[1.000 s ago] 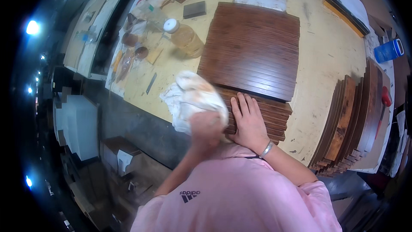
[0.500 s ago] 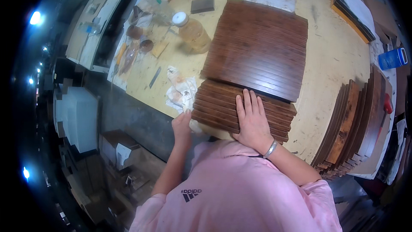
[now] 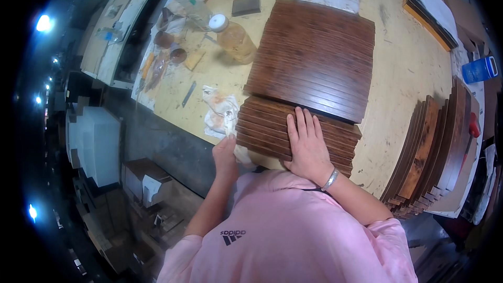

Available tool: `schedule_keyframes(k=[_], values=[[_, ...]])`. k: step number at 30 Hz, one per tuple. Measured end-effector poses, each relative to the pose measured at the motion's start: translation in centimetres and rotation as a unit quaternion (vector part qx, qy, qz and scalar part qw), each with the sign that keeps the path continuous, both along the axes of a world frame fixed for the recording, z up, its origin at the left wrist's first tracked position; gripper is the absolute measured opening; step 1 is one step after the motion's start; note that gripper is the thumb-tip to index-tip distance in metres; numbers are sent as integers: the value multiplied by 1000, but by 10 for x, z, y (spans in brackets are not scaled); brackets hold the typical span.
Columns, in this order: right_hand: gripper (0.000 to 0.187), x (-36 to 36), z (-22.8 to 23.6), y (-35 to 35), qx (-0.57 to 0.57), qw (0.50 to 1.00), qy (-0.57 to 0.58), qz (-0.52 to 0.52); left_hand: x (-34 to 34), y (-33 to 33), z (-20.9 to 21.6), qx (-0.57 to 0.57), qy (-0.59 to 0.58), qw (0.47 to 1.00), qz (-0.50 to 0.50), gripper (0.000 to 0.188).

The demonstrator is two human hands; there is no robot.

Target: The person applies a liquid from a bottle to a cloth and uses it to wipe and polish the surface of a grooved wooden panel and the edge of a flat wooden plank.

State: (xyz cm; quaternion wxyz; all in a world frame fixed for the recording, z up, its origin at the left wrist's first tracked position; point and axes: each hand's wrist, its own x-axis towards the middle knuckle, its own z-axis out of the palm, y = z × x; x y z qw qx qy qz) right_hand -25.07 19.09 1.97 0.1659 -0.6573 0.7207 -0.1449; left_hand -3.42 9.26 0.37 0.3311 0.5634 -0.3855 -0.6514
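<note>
My right hand [image 3: 308, 144] lies flat, fingers stretched out, on a row of narrow dark brown wooden planks [image 3: 264, 128] near the table's front edge. My left hand [image 3: 225, 153] is closed at the left ends of these planks. It grips a cream-white cloth [image 3: 242, 153], part of which hangs below the hand; its fingertips are partly hidden. Just beyond lies a crumpled white rag with brown stains [image 3: 216, 112]; whether the two are one piece I cannot tell. A larger block of glossy brown planks [image 3: 317, 55] lies side by side behind the front row.
Left of the planks stands a white-capped jar of amber liquid [image 3: 234, 42]. A grey block [image 3: 246, 6] and a thin metal strip [image 3: 189, 94] lie nearby. At right are stacked planks [image 3: 427, 149], a red-handled tool [image 3: 473, 126] and a blue container [image 3: 479, 70].
My left hand has shifted slightly to the right and the rag beside it has changed its folds. My right hand stays in place on the planks.
</note>
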Motion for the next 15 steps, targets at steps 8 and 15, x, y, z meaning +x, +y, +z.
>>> schedule_keyframes(k=[8, 15], values=[[110, -16, 22, 22, -26, 997, -31, -68, 9, -3, -29, -78, -49, 996, -20, 22], [83, -46, -23, 114, -136, 896, -255, -337, 8, -4, -26, -76, -29, 996, -34, 21]])
